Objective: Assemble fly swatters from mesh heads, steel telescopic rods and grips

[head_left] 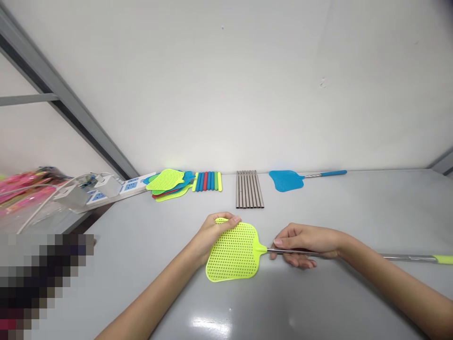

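A yellow-green fly swatter (pixel 233 252) lies across the front of the table, its perforated head towards the left. My left hand (pixel 215 231) grips the head by its upper left edge, thumb on top. At the neck, the thin metal rod (pixel 274 250) enters the yellow-green head. My right hand (pixel 300 243) has thumb and fingers closed around this rod just right of the neck, with the lower fingers loosely curled. Further right the rod passes behind my right forearm. It comes out extended, and its yellow-green handle (pixel 444 259) runs off the right edge of the view.
Along the wall lie a pile of swatter heads (pixel 166 182), a row of coloured handles (pixel 205 181), several metal tubes (pixel 249 190) and a blue fly swatter (pixel 287 180). Power strips (pixel 132 185) with plugs and plastic-wrapped items (pixel 30 191) are at the left.
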Motion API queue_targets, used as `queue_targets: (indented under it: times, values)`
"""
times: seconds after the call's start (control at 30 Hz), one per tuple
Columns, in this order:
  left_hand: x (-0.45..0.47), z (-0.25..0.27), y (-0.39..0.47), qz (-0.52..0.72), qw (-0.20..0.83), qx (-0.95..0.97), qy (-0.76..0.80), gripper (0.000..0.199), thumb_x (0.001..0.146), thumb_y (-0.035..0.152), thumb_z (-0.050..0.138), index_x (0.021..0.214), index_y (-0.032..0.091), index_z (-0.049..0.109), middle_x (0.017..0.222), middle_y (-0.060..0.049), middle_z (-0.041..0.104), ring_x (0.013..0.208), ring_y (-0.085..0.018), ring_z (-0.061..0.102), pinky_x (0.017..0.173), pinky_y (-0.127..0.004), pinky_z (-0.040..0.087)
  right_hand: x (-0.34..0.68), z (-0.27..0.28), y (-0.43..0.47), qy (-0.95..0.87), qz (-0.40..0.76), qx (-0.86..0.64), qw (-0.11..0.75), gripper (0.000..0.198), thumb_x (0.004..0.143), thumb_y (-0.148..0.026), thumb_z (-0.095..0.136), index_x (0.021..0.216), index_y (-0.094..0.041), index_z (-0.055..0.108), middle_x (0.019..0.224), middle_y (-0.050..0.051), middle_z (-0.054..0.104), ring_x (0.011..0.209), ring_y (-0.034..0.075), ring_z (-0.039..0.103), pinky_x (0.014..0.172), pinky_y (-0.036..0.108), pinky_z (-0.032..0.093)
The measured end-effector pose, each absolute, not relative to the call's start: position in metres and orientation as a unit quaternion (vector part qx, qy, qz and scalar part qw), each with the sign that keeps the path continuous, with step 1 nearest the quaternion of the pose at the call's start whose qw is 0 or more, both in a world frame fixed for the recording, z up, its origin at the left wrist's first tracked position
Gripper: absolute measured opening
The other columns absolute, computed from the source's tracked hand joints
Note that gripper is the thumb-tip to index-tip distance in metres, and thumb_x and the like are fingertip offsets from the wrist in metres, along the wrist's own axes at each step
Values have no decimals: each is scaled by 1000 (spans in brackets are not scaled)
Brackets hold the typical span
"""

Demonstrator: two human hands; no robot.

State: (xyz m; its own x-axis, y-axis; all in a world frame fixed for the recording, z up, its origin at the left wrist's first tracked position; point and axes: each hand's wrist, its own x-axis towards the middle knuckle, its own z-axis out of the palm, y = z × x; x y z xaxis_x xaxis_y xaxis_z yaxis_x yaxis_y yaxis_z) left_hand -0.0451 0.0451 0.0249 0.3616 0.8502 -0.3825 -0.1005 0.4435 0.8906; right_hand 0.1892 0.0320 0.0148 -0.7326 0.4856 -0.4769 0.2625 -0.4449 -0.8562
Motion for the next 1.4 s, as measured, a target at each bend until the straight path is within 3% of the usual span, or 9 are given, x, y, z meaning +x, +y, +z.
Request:
queue_targets:
  times: [0.33, 0.5, 0.93, 1.1, 1.3, 1.4]
  values:
    - [-66, 28, 63, 319, 713, 416, 466, 21, 64, 32, 66, 68, 15, 54, 70, -5, 62, 62, -16, 60, 57, -25, 44, 208, 10, 45, -511, 770, -367, 106, 32, 80, -39, 47, 93, -11, 57, 63, 3, 60, 44, 7, 53, 35, 14, 37]
    - [-77, 32, 69, 316, 707, 420, 474, 23, 62, 33, 67, 68, 14, 54, 72, -6, 63, 62, -16, 60, 56, -25, 45, 220, 14, 48, -541, 737, -400, 72, 36, 80, -42, 47, 99, -13, 55, 52, -1, 57, 37, 6, 50, 30, 13, 34]
    - [-103, 32, 85, 300, 606, 513, 529, 30, 63, 40, 65, 75, 18, 49, 72, -3, 62, 64, -17, 60, 57, -30, 48, 232, 13, 53, -564, 717, -409, 30, 24, 75, -36, 55, 75, -12, 59, 51, -2, 57, 36, 5, 50, 26, 11, 30]
    - [-103, 24, 88, 306, 481, 596, 565, 34, 62, 47, 61, 78, 17, 53, 74, -5, 61, 68, -21, 59, 58, -33, 46, 232, 9, 54, -567, 714, -408, 46, 26, 76, -37, 53, 72, -12, 59, 46, -3, 55, 30, 3, 43, 25, 11, 28]
    - [-94, 14, 86, 326, 250, 709, 573, 28, 64, 46, 58, 72, 19, 59, 84, -4, 59, 88, -24, 52, 82, -40, 34, 230, 10, 53, -576, 705, -411, 51, 29, 77, -39, 52, 71, -11, 59, 44, -4, 53, 28, 2, 39, 24, 12, 27]
    - [-79, 10, 78, 314, 186, 757, 543, 23, 67, 43, 56, 74, 21, 61, 96, -4, 58, 100, -25, 46, 93, -44, 20, 229, 11, 52, -585, 696, -413, 54, 29, 76, -39, 53, 71, -11, 59, 44, -4, 53, 28, 2, 38, 24, 13, 26]
